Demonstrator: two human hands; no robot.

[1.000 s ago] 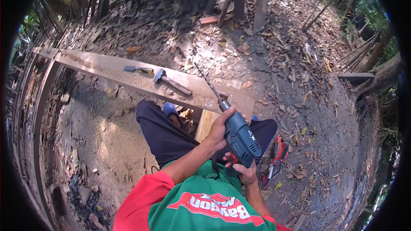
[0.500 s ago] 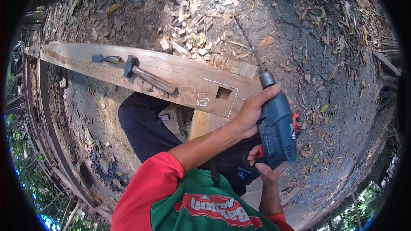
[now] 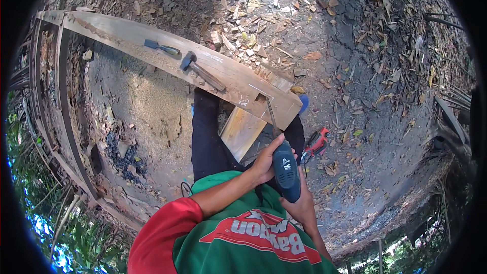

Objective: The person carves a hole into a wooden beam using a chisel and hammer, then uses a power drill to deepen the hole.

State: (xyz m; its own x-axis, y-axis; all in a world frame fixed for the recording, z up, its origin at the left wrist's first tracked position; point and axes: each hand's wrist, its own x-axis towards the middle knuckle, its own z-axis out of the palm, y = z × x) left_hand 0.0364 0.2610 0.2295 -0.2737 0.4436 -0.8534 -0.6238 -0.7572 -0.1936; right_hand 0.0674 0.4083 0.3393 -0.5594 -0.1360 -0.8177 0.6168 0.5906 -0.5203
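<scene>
My left hand point(image 3: 265, 163) grips the front of a dark teal power drill point(image 3: 287, 172), and my right hand point(image 3: 300, 202) holds its rear handle. The long drill bit point(image 3: 271, 112) points away from me, its tip just by a square hole point(image 3: 261, 97) in a long wooden board point(image 3: 132, 38); whether it touches cannot be told. White marks surround the hole. On the board lie a hammer point(image 3: 205, 75) with a wooden handle and a chisel point(image 3: 167, 49). A pale wooden piece point(image 3: 236, 132) sits under the board's right end, between my dark-trousered legs.
A red power tool point(image 3: 315, 144) lies on the ground right of my legs. Wooden framing point(image 3: 62, 86) runs along the left, joined to the board. Wood chips point(image 3: 248, 40), dry leaves and dirt cover the ground. Branches point(image 3: 449, 116) lie at the far right.
The drill has swung leftward and closer to upright in the picture, bringing its bit from beyond the board's right end to beside the square hole. My head has moved, shifting the view.
</scene>
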